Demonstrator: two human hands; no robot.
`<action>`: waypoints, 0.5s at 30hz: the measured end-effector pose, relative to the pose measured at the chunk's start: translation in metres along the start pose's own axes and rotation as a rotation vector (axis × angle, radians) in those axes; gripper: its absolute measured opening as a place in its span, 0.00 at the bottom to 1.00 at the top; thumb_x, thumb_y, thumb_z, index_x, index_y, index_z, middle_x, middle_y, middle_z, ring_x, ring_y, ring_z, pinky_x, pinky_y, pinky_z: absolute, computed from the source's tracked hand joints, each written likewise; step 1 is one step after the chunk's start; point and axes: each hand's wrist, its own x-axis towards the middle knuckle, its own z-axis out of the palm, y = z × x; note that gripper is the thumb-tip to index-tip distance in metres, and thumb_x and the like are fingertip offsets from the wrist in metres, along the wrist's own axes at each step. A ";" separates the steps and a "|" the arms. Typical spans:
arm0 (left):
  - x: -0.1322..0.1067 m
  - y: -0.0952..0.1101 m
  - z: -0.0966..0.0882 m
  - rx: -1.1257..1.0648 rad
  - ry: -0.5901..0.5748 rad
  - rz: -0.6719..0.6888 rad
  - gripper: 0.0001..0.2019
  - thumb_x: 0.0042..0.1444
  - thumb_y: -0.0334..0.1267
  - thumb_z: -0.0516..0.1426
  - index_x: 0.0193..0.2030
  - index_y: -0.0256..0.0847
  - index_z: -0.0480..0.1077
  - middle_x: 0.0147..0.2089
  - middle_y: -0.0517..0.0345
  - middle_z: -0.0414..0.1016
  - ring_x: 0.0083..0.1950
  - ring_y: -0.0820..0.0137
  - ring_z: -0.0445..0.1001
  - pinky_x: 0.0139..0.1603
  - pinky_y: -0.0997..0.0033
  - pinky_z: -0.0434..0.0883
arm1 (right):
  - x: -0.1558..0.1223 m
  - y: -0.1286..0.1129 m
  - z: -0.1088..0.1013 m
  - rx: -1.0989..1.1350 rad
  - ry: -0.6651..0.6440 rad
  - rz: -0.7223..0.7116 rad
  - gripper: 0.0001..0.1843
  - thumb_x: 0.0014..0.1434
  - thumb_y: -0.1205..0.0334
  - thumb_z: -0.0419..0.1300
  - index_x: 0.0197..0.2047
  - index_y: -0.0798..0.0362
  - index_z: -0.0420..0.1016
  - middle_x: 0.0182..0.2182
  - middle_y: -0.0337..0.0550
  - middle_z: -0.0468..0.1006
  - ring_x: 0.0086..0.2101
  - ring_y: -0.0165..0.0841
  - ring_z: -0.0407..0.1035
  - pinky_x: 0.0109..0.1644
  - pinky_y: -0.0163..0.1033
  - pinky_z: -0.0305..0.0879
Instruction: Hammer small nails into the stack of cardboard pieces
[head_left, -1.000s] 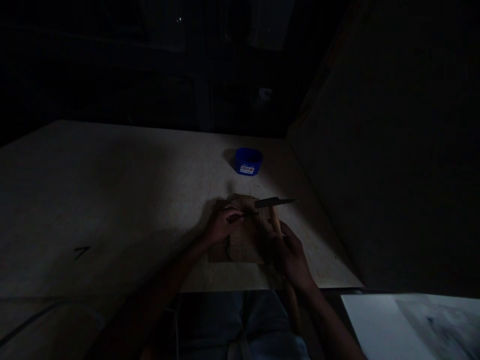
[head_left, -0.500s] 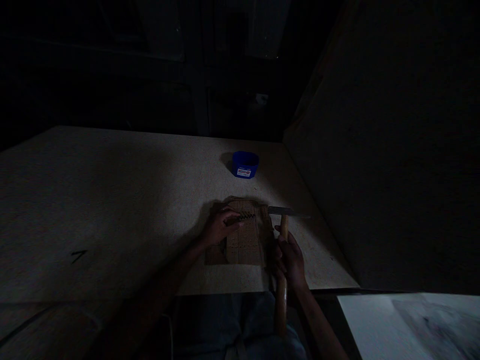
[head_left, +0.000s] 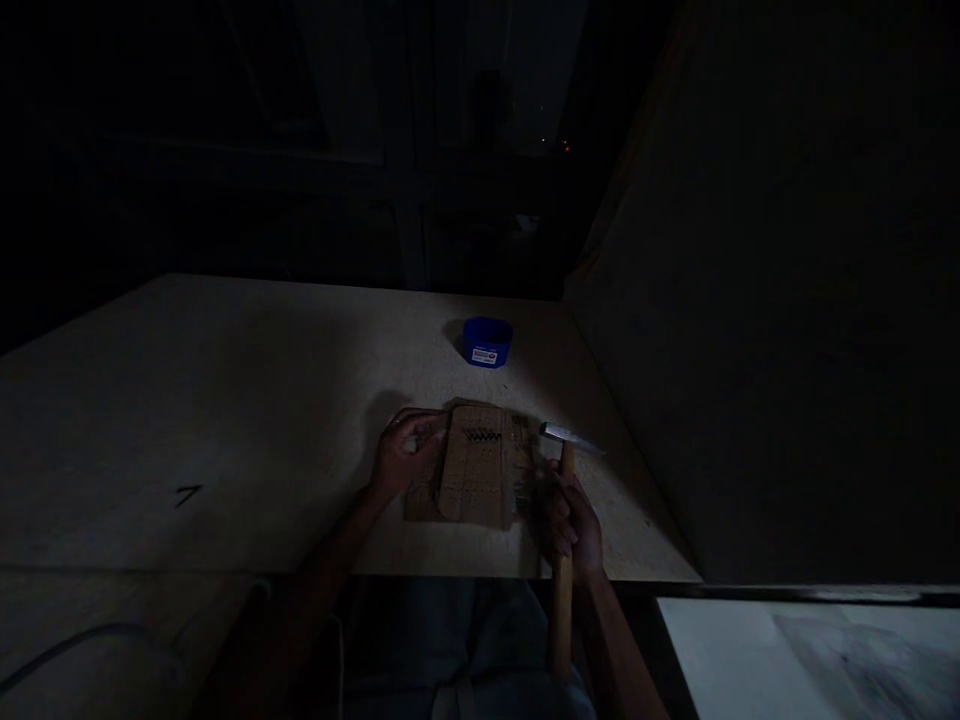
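A small wooden board [head_left: 478, 478] lies near the front edge of the table, with a short row of dark nails [head_left: 481, 435] along its far end. My left hand [head_left: 403, 453] rests at the board's left edge, fingers curled against it. My right hand [head_left: 571, 520] is closed round the wooden handle of a hammer [head_left: 562, 470]; its metal head lies just right of the board, low over the table.
A blue round tub [head_left: 487, 342] with a label stands beyond the board. The pale table [head_left: 225, 420] stretches far to the left. A tall dark panel [head_left: 750, 350] rises on the right. A white sheet [head_left: 787, 660] lies at lower right. The room is very dim.
My left hand has slid from the nails on top of the board to its left edge. The hammer head has come off the board, down to its right.
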 end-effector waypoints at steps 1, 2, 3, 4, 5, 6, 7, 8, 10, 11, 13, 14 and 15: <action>-0.004 -0.001 -0.008 0.036 0.052 -0.030 0.10 0.59 0.44 0.60 0.44 0.43 0.76 0.43 0.53 0.77 0.40 0.69 0.75 0.42 0.68 0.75 | 0.000 0.000 -0.001 -0.007 -0.007 -0.009 0.15 0.58 0.58 0.67 0.47 0.51 0.70 0.21 0.23 0.58 0.13 0.18 0.37 0.08 0.20 0.47; -0.009 -0.003 -0.018 0.078 0.104 -0.067 0.10 0.60 0.44 0.59 0.44 0.43 0.76 0.44 0.53 0.76 0.40 0.69 0.76 0.43 0.68 0.75 | 0.000 0.000 -0.002 -0.016 -0.016 -0.018 0.15 0.59 0.58 0.66 0.47 0.51 0.70 0.21 0.24 0.58 0.12 0.17 0.38 0.09 0.20 0.47; -0.016 -0.007 -0.029 0.129 0.151 -0.107 0.11 0.60 0.44 0.58 0.43 0.42 0.76 0.44 0.53 0.76 0.41 0.68 0.76 0.43 0.67 0.75 | 0.000 -0.001 -0.004 -0.023 -0.027 -0.024 0.15 0.59 0.58 0.67 0.47 0.51 0.70 0.21 0.24 0.58 0.12 0.17 0.38 0.09 0.20 0.47; -0.023 -0.012 -0.042 0.187 0.190 -0.153 0.11 0.60 0.44 0.57 0.43 0.42 0.75 0.44 0.52 0.76 0.42 0.67 0.76 0.45 0.66 0.76 | 0.000 -0.001 -0.005 -0.027 -0.037 -0.030 0.15 0.58 0.57 0.67 0.47 0.50 0.71 0.21 0.23 0.58 0.12 0.17 0.39 0.09 0.20 0.47; -0.030 -0.018 -0.058 0.249 0.218 -0.202 0.12 0.60 0.44 0.56 0.44 0.41 0.75 0.46 0.51 0.76 0.44 0.65 0.77 0.47 0.64 0.76 | 0.001 -0.001 -0.006 -0.025 -0.046 -0.029 0.15 0.58 0.58 0.67 0.47 0.50 0.71 0.21 0.23 0.58 0.12 0.17 0.39 0.09 0.20 0.46; -0.039 -0.025 -0.074 0.334 0.230 -0.247 0.12 0.59 0.44 0.55 0.44 0.41 0.75 0.46 0.50 0.76 0.46 0.63 0.77 0.50 0.62 0.75 | 0.001 -0.002 -0.007 -0.015 -0.054 -0.022 0.16 0.57 0.58 0.67 0.47 0.50 0.71 0.20 0.23 0.58 0.11 0.17 0.39 0.08 0.20 0.46; -0.047 -0.032 -0.093 0.418 0.237 -0.299 0.12 0.59 0.43 0.54 0.44 0.41 0.74 0.46 0.49 0.76 0.47 0.62 0.77 0.52 0.59 0.75 | 0.001 -0.003 -0.008 0.003 -0.059 -0.007 0.16 0.57 0.59 0.68 0.47 0.50 0.71 0.20 0.23 0.58 0.11 0.17 0.40 0.08 0.20 0.47; -0.056 -0.039 -0.112 0.496 0.231 -0.342 0.14 0.59 0.42 0.54 0.46 0.40 0.74 0.48 0.47 0.76 0.49 0.60 0.76 0.55 0.57 0.74 | 0.001 -0.003 -0.009 0.029 -0.061 0.013 0.16 0.56 0.60 0.68 0.47 0.51 0.72 0.20 0.23 0.58 0.11 0.17 0.41 0.08 0.20 0.48; -0.072 -0.050 -0.150 0.667 0.232 -0.443 0.17 0.57 0.43 0.54 0.50 0.38 0.73 0.51 0.43 0.76 0.53 0.56 0.75 0.58 0.53 0.72 | 0.000 -0.005 -0.009 0.093 -0.056 0.057 0.15 0.56 0.62 0.68 0.46 0.51 0.72 0.19 0.23 0.60 0.11 0.17 0.43 0.09 0.20 0.50; -0.080 -0.054 -0.168 0.740 0.223 -0.483 0.19 0.57 0.42 0.54 0.52 0.36 0.73 0.53 0.41 0.76 0.55 0.53 0.74 0.60 0.51 0.70 | -0.001 -0.005 -0.010 0.124 -0.055 0.077 0.14 0.55 0.64 0.68 0.45 0.51 0.73 0.19 0.23 0.60 0.11 0.17 0.44 0.09 0.20 0.51; -0.094 -0.059 -0.200 0.846 0.194 -0.547 0.21 0.58 0.42 0.52 0.54 0.32 0.72 0.55 0.37 0.76 0.60 0.51 0.72 0.63 0.49 0.68 | -0.003 -0.007 -0.009 0.171 -0.057 0.112 0.13 0.55 0.66 0.68 0.43 0.51 0.73 0.19 0.24 0.61 0.11 0.17 0.46 0.10 0.19 0.52; -0.100 -0.061 -0.213 0.877 0.177 -0.577 0.21 0.59 0.42 0.51 0.54 0.31 0.72 0.56 0.36 0.76 0.61 0.50 0.71 0.64 0.49 0.67 | -0.004 -0.007 -0.009 0.185 -0.062 0.129 0.13 0.55 0.66 0.68 0.43 0.52 0.72 0.19 0.24 0.61 0.10 0.16 0.48 0.10 0.19 0.53; -0.105 -0.062 -0.223 0.897 0.164 -0.606 0.22 0.60 0.41 0.50 0.55 0.30 0.72 0.57 0.36 0.76 0.61 0.50 0.71 0.64 0.49 0.67 | -0.005 -0.008 -0.009 0.196 -0.066 0.148 0.13 0.55 0.67 0.68 0.44 0.52 0.72 0.20 0.24 0.62 0.11 0.16 0.49 0.10 0.19 0.53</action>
